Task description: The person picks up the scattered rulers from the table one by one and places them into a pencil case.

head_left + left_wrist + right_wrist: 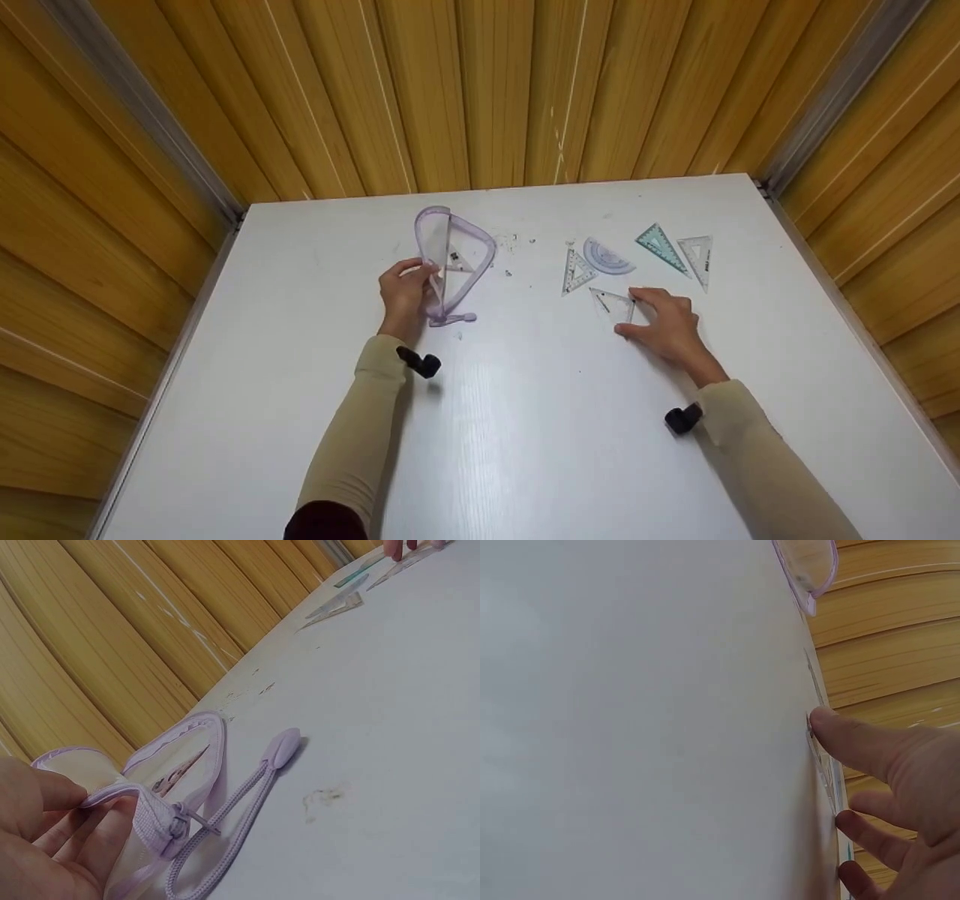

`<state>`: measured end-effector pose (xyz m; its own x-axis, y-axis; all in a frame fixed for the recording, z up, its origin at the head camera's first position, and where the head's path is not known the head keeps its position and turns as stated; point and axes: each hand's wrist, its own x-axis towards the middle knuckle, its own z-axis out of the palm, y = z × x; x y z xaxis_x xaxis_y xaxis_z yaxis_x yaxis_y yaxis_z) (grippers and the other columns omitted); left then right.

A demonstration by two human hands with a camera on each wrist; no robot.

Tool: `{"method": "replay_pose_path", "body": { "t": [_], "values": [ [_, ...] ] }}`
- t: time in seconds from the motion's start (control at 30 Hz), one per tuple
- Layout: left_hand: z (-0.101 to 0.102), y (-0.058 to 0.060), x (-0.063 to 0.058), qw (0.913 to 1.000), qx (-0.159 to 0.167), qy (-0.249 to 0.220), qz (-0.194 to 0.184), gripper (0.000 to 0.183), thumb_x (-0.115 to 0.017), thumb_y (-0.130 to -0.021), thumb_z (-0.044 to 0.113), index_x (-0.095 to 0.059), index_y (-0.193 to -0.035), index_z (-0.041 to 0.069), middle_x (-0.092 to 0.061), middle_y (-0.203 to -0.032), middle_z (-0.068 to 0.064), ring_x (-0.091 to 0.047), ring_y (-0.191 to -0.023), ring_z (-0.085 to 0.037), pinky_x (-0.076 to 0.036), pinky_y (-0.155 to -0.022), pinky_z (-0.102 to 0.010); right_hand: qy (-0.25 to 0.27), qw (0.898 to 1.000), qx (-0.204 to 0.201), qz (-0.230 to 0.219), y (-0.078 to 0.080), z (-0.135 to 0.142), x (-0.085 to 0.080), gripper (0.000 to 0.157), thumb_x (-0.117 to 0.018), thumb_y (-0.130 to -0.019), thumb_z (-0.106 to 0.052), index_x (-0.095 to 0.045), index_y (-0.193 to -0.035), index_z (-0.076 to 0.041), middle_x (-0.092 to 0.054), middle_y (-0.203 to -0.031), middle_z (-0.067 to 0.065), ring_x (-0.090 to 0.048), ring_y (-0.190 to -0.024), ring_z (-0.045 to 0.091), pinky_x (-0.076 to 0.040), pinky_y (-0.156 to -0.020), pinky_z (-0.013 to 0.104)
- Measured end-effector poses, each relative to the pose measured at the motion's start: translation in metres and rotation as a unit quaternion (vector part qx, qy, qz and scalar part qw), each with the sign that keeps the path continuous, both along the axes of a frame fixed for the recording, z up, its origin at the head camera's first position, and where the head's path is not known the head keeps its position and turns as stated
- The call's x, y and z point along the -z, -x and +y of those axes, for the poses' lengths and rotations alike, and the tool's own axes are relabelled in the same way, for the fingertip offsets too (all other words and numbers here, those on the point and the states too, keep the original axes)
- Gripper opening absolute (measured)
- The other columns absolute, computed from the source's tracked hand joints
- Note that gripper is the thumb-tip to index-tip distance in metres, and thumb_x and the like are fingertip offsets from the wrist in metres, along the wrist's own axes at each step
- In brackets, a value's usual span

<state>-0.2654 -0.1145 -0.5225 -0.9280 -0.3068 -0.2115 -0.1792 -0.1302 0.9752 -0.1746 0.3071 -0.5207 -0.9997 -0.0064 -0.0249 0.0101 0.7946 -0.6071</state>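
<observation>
My left hand pinches the edge of a clear pouch with purple zipped trim, which gapes open on the table. Inside the pouch lies a clear set square with dark marks. A purple cord pull trails from the zip. Over to the right, my right hand holds a clear set square by its edges, thumb on one corner and a finger on another. Just beyond it are another clear set square and a semicircular protractor.
Farther right lie a green set square and a slim clear set square. Small dark marks spot the white table beside the pouch. Yellow wood-look panels stand along the back and both sides.
</observation>
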Motion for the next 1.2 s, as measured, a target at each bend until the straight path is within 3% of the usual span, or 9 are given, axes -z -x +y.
{"method": "replay_pose_path", "body": {
  "t": [0.23,0.47,0.57,0.7,0.87,1.2],
  "values": [
    [0.001,0.000,-0.002,0.9999,-0.005,0.008,-0.005,0.025,-0.077,-0.080,0.008,-0.071,-0.103,0.003,-0.072,-0.086,-0.010,-0.065,-0.071,-0.016,-0.052,-0.060,-0.025,0.001,1.000,-0.002,0.013,0.003,0.002,0.002,0.066,-0.079,-0.082,-0.031,-0.053,-0.139,-0.010,-0.046,-0.146,0.016,-0.029,-0.131,0.045,-0.017,-0.102,0.066],
    [0.002,0.001,-0.003,0.9999,-0.010,0.005,-0.006,0.023,-0.077,-0.079,0.007,-0.072,-0.101,0.004,-0.072,-0.085,-0.010,-0.065,-0.069,-0.016,-0.052,-0.059,-0.025,0.009,1.000,-0.005,-0.009,0.006,0.002,-0.004,0.066,-0.079,-0.082,-0.028,-0.052,-0.140,-0.009,-0.044,-0.146,0.016,-0.028,-0.132,0.045,-0.016,-0.104,0.065],
    [0.002,0.000,-0.004,0.9999,-0.010,0.006,-0.008,0.023,-0.077,-0.079,0.007,-0.072,-0.102,0.004,-0.073,-0.086,-0.010,-0.066,-0.070,-0.016,-0.052,-0.060,-0.025,0.022,1.000,-0.010,-0.017,0.010,0.001,-0.006,0.069,-0.080,-0.082,-0.022,-0.050,-0.141,-0.007,-0.043,-0.142,0.017,-0.037,-0.126,0.041,-0.027,-0.104,0.058],
    [0.003,-0.001,-0.004,1.0000,-0.008,-0.004,-0.004,0.026,-0.076,-0.081,0.007,-0.071,-0.105,0.001,-0.073,-0.088,-0.012,-0.068,-0.072,-0.017,-0.054,-0.062,-0.026,0.049,0.999,-0.011,-0.012,0.016,0.000,-0.009,0.069,-0.079,-0.081,-0.011,-0.048,-0.142,-0.003,-0.046,-0.129,0.017,-0.051,-0.105,0.032,-0.044,-0.088,0.043],
    [0.004,-0.001,-0.002,0.9998,0.003,-0.018,-0.009,0.029,-0.075,-0.083,0.008,-0.068,-0.111,0.001,-0.072,-0.092,-0.012,-0.066,-0.077,-0.018,-0.053,-0.066,-0.027,0.056,0.998,0.002,0.013,0.017,0.001,-0.012,0.061,-0.076,-0.082,-0.004,-0.052,-0.138,-0.001,-0.053,-0.120,0.018,-0.055,-0.089,0.026,-0.045,-0.074,0.032],
    [0.004,0.000,0.000,0.9999,-0.008,-0.009,-0.009,0.028,-0.076,-0.081,0.008,-0.070,-0.107,0.001,-0.072,-0.088,-0.011,-0.065,-0.073,-0.017,-0.053,-0.064,-0.027,0.095,0.994,0.055,0.020,0.021,0.004,-0.010,0.046,-0.073,-0.084,-0.007,-0.062,-0.129,-0.003,-0.068,-0.118,0.015,-0.066,-0.094,0.025,-0.046,-0.069,0.016]
  ]
}}
